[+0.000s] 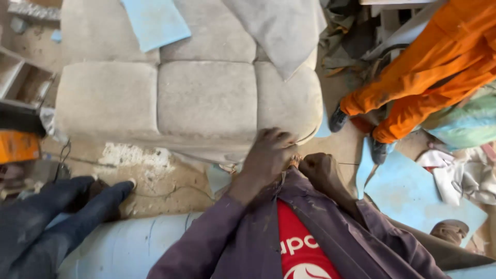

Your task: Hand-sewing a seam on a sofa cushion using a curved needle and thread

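Centre: grey tufted fabric cushion (206, 98), far of both hands.
Right: orange-trousered legs (418, 88).
Left, near: dark-blue-trousered legs (57, 217).
Right, near: pale blue foam sheet (413, 199).

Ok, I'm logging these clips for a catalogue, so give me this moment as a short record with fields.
setting: workshop floor with foam and fabric scraps
left hand: fingers curled on the front edge of the beige tufted cushion
right hand: closed in a fist beside the left, close to the cushion edge; what it grips is too small to tell
wearer's clothing: purple jacket over a red shirt
others nearby: orange trouser legs at right, dark blue trouser legs at left
loose material: blue foam sheet
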